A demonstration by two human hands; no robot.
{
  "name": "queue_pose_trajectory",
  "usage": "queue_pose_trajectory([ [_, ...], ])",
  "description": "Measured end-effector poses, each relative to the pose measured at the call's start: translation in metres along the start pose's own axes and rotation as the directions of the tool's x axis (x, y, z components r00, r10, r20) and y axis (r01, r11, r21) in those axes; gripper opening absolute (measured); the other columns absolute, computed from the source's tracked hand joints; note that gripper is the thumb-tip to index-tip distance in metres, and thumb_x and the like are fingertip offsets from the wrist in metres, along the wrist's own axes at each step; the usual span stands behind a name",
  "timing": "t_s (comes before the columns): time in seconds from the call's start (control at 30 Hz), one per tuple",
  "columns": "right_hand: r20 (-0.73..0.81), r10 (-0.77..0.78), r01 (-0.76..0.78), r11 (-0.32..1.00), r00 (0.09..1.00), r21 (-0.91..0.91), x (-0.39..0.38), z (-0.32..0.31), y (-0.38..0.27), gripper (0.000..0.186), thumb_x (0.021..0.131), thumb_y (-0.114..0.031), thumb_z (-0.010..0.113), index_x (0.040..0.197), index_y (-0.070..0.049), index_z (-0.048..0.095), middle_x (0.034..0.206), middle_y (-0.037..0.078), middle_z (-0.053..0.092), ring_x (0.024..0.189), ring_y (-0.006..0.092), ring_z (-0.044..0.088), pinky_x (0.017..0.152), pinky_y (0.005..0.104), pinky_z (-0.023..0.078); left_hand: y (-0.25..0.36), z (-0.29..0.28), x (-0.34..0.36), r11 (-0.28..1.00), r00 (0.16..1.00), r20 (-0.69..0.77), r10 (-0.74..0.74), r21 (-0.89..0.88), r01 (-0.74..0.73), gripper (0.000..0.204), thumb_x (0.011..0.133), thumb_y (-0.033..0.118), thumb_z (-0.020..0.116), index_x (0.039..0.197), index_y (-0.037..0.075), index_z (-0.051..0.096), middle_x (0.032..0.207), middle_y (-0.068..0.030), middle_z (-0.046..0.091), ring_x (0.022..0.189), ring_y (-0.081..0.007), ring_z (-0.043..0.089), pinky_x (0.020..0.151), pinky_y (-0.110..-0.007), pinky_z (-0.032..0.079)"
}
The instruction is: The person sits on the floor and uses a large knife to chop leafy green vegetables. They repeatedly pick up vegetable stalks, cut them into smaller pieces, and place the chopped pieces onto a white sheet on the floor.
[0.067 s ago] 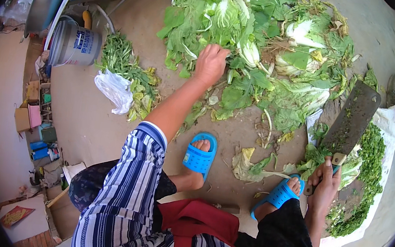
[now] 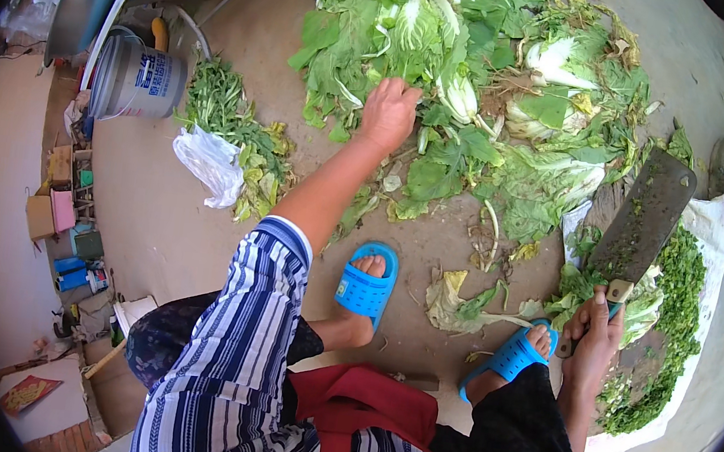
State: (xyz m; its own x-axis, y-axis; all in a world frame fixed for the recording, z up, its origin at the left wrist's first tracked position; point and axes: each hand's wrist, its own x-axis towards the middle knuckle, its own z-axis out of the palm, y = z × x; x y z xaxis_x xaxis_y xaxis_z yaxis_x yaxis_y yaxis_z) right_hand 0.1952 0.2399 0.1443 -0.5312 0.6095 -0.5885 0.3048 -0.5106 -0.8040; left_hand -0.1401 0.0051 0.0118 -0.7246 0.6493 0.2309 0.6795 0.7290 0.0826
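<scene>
My left hand point(image 2: 389, 110) reaches out to the near edge of a large pile of leafy cabbages point(image 2: 412, 38). Its fingers are curled closed against the green leaves, and whatever they grip is hidden beneath them. On the right, my right hand point(image 2: 593, 343) grips a broad cleaver point(image 2: 646, 216) by its handle. The blade is raised and points away from me, with bits of chopped green stuck to it. Below the cleaver, chopped greens point(image 2: 683, 301) lie in a band around a board, beside a partly seen pale cabbage piece point(image 2: 643, 307).
Loose leaves point(image 2: 461, 301) lie on the floor between my blue slippers point(image 2: 366, 285). A bunch of greens point(image 2: 224, 101) and a white plastic bag point(image 2: 208, 166) lie at left, near a grey bucket point(image 2: 137, 81). A white sheet point(image 2: 712, 235) lies under the chopped greens.
My left hand has shifted very slightly away from me at the leaf pile, its forearm a little to the right. The right hand and cleaver look still.
</scene>
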Motion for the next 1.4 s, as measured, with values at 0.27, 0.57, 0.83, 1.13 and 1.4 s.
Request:
queue_pose_trajectory([
  [0.27, 0.016, 0.051, -0.051, 0.999, 0.999, -0.018, -0.008, 0.008, 0.004, 0.017, 0.091, -0.018, 0.052, 0.1, -0.005, 0.048, 0.062, -0.002, 0.038, 0.046, 0.0063, 0.033, 0.042, 0.0222, 0.03, 0.001, -0.026, 0.001, 1.0, 1.0, -0.003, 0.028, -0.011, -0.028, 0.017, 0.069, 0.014, 0.066, 0.085, 0.009, 0.066, 0.098, -0.0107, 0.051, 0.095, -0.0281, 0.046, 0.082, -0.037, 0.039],
  [0.57, 0.036, -0.036, 0.039, 0.997, 0.999, -0.071, -0.001, 0.005, 0.009, 0.016, 0.088, -0.011, 0.058, 0.098, -0.007, 0.046, 0.064, -0.003, 0.045, 0.047, 0.0042, 0.04, 0.04, 0.0202, 0.034, 0.099, -0.075, -0.016, 0.495, 0.927, 0.288, -0.241, -0.785, 0.373, 0.022, 0.083, 0.018, 0.066, 0.088, 0.001, 0.051, 0.074, -0.0005, 0.051, 0.07, -0.0067, 0.041, 0.063, -0.023, 0.041],
  [0.83, 0.147, -0.315, 0.329, 0.94, 0.938, -0.084, 0.035, 0.043, 0.037, 0.036, 0.076, 0.001, 0.068, 0.104, -0.003, 0.047, 0.09, 0.002, 0.06, 0.073, 0.0047, 0.051, 0.063, 0.02, 0.044, 0.205, -0.08, -0.063, 0.486, 0.947, 0.302, 0.112, -0.848, 0.213, 0.015, 0.081, 0.011, 0.066, 0.091, 0.002, 0.059, 0.084, -0.0059, 0.06, 0.076, -0.0135, 0.055, 0.068, -0.027, 0.045],
  [1.13, 0.02, -0.285, 0.286, 0.954, 0.958, -0.09, 0.048, 0.029, 0.049, 0.029, 0.079, 0.002, 0.066, 0.102, -0.003, 0.05, 0.084, 0.0, 0.059, 0.076, 0.0058, 0.054, 0.066, 0.0217, 0.046, 0.166, -0.069, -0.068, 0.698, 0.911, 0.179, -0.371, -0.594, 0.401, 0.051, 0.084, 0.022, 0.062, 0.126, 0.001, 0.041, 0.121, -0.0175, 0.046, 0.113, -0.0271, 0.045, 0.096, -0.038, 0.037],
  [1.4, 0.06, -0.206, 0.205, 0.978, 0.977, 0.031, 0.044, 0.028, 0.042, 0.024, 0.079, 0.003, 0.065, 0.097, -0.003, 0.05, 0.083, 0.001, 0.06, 0.075, 0.0071, 0.055, 0.067, 0.0219, 0.046, 0.228, -0.055, -0.066, 0.359, 0.663, 0.672, 0.33, -0.739, 0.57, 0.031, 0.087, 0.019, 0.059, 0.111, 0.001, 0.05, 0.091, -0.0061, 0.058, 0.089, -0.0131, 0.054, 0.08, -0.029, 0.044],
])
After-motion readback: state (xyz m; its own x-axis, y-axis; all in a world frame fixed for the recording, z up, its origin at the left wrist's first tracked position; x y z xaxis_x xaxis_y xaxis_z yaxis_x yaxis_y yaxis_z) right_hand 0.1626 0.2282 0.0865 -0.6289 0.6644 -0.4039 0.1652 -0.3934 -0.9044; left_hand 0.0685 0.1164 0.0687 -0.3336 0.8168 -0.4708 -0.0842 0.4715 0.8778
